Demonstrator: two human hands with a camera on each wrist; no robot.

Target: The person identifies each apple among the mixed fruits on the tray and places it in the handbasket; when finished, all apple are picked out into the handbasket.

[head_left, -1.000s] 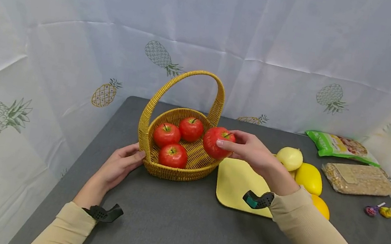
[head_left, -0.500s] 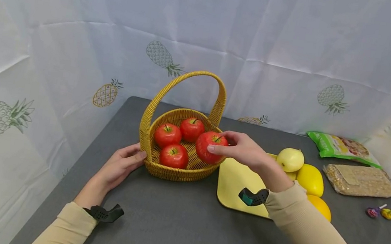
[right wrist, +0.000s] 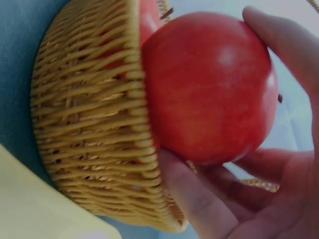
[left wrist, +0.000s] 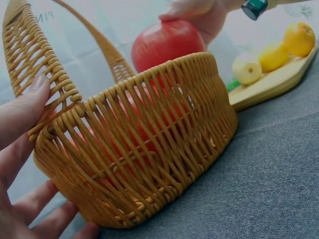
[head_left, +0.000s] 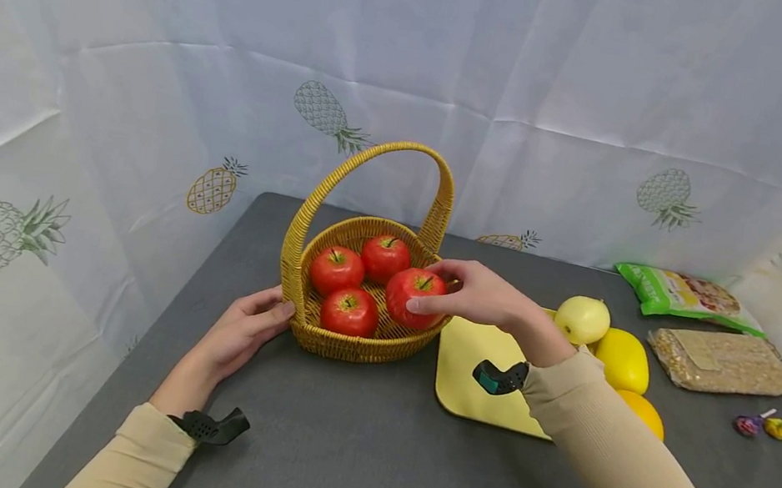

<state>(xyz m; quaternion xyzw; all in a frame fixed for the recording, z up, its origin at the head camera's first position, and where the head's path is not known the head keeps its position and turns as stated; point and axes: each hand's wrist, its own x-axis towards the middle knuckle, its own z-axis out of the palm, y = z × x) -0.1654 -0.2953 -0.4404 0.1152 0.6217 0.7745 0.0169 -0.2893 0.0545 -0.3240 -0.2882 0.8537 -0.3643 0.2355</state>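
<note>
A yellow wicker basket (head_left: 358, 349) with a tall arched handle stands on the table, holding three red apples (head_left: 350, 311). My left hand (head_left: 243, 330) holds its left side, thumb on the foot of the handle (left wrist: 50, 64) and fingers spread along the outer wall below. With my right hand (head_left: 478, 295) I grip another red apple (head_left: 401, 300), thumb on the near side and fingers around the far side. In the right wrist view this apple (right wrist: 209, 89) overlaps the rim, and in the left wrist view it rises partly above the weave.
Right of the basket lies a yellow tray (head_left: 484, 384), bearing a pale round fruit (head_left: 583, 320), a yellow mango-like fruit (head_left: 622, 360) and an orange (head_left: 642, 412). Farther right are a green packet (head_left: 687, 295), a clear bag of grains (head_left: 718, 360) and two lollipops (head_left: 748, 424).
My right hand has carried its apple leftward and down into the basket's right side, beside the other apples. My left hand stays on the basket.
</note>
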